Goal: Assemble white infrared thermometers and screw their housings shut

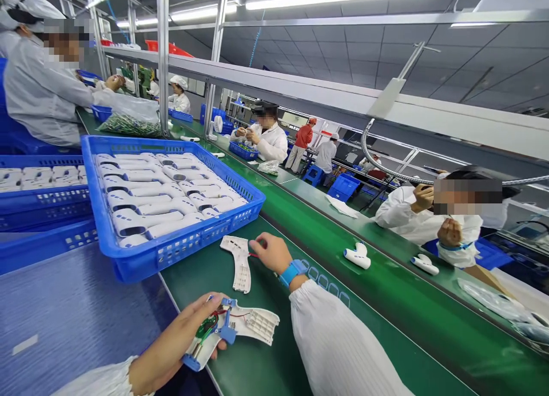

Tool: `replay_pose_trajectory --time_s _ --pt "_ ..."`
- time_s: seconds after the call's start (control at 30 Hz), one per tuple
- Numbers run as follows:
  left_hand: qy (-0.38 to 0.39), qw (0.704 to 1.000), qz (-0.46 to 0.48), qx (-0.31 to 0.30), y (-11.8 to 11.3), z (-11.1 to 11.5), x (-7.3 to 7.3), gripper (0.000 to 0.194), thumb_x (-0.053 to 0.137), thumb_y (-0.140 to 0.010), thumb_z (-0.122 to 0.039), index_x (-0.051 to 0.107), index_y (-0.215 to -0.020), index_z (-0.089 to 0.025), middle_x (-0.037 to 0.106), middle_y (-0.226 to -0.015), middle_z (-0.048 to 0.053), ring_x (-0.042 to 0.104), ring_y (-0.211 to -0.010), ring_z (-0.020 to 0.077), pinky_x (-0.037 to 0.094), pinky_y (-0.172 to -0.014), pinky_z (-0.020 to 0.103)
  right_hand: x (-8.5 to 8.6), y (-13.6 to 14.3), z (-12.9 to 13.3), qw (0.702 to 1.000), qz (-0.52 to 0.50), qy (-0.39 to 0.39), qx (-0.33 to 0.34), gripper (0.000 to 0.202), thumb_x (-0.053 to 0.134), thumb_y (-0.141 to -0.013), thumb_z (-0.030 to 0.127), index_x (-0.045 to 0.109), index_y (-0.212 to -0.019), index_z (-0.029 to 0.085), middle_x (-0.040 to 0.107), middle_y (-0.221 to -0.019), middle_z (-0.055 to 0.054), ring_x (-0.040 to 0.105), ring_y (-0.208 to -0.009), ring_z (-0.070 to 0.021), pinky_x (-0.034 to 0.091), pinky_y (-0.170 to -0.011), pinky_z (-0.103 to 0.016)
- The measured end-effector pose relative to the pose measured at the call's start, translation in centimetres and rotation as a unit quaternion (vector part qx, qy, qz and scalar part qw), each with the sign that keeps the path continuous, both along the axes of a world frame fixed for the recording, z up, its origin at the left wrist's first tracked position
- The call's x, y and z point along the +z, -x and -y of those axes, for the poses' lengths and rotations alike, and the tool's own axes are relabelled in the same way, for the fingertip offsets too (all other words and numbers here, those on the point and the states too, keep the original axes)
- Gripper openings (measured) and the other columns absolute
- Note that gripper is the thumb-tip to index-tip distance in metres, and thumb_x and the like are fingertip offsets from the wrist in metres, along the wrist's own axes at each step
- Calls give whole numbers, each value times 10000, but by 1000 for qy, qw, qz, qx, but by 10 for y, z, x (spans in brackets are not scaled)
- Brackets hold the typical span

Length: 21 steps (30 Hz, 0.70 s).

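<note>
a factory line is running under strip lights, with a green bench in front and a green belt beyond it. the open shell, a white half-casing with a green board, red wires and a blue part showing inside, is lying tilted at the near edge of the bench, its grip end pointing right. the left hand is wrapping around its left end, thumb on top, holding it firmly. just beyond it the cover, the other white half, is lying flat on the bench beside the crate. the right hand is resting its fingertips on the cover's right edge, fingers curled in, a red bit showing at them; whether it is pinching anything i cannot tell. a blue wristband is sitting on that wrist. to the left a blue crate is holding rows of finished white units. two finished units are lying on the belt. other people in white coats are sitting along the line.
</note>
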<state>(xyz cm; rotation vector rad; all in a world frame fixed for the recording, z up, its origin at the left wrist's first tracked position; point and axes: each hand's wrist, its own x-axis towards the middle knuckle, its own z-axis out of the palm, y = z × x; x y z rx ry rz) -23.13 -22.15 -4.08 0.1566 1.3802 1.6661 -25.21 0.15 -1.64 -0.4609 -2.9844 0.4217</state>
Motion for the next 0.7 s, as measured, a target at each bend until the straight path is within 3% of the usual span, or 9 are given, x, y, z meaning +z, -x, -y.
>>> replay_pose_trajectory --time_s 0.13,0.2,0.3,0.4,0.47,0.53,0.6,0.7 --pt "10 1000 -10 -23 1 5 -5 599 599 -713 -593 517 -1150 -192 667 -758 27 615 -604 165 477 -493 216 18 -27 21 999 12 28 37 526 702 -731 456 535 -1127 152 638 -775 -22 598 -698 -185 441 -622 -286" --pt "30 999 -13 -24 4 8 -11 610 618 -686 -606 533 -1147 -215 681 -836 30 627 -650 177 500 -527 223 36 -54 10 999 9 37 21 419 666 -779 397 545 -1115 177 644 -800 -14 595 -715 -170 413 -618 -258" --pt "55 998 6 -23 12 8 -19 608 684 -633 -578 539 -1135 -268 663 -1030 21 647 -749 207 539 -595 242 63 -115 -19 998 14 43 -37 216 585 -847 317 587 -1030 204 641 -816 4 583 -714 -146 394 -601 -235" --pt "60 997 13 -36 13 -7 -19 624 695 -623 -560 525 -1154 -282 658 -1057 28 649 -782 232 555 -602 254 72 -190 -34 993 42 39 -105 149 557 -850 260 603 -981 206 636 -804 4 574 -688 -150 405 -611 -247" --pt "57 996 1 -70 9 -24 -10 631 671 -644 -571 515 -1174 -266 671 -1010 43 647 -767 231 553 -593 250 63 -234 -31 986 68 34 -148 157 570 -832 249 607 -975 195 637 -833 -19 583 -728 -177 427 -648 -275" --pt "40 991 -18 -123 1 -45 2 609 635 -682 -577 512 -1179 -247 680 -937 53 644 -759 226 546 -600 247 43 -268 -21 977 91 26 -190 262 645 -768 259 605 -1007 160 632 -876 -70 582 -810 -237 450 -699 -334" --pt "11 985 -41 -168 -8 -67 15 565 593 -728 -571 508 -1180 -243 677 -903 52 643 -771 219 538 -608 243 19 -291 -9 970 103 25 -218 457 713 -701 264 569 -1112 123 607 -986 -126 562 -904 -290 457 -777 -396" --pt "-20 976 -56 -211 -22 -98 29 527 560 -763 -559 504 -1178 -240 661 -967 51 648 -767 205 533 -604 244 -11 -311 4 964 72 39 -253 497 608 -786 230 473 -1251 114 540 -1120 -148 513 -1024 -287 420 -895 -412"
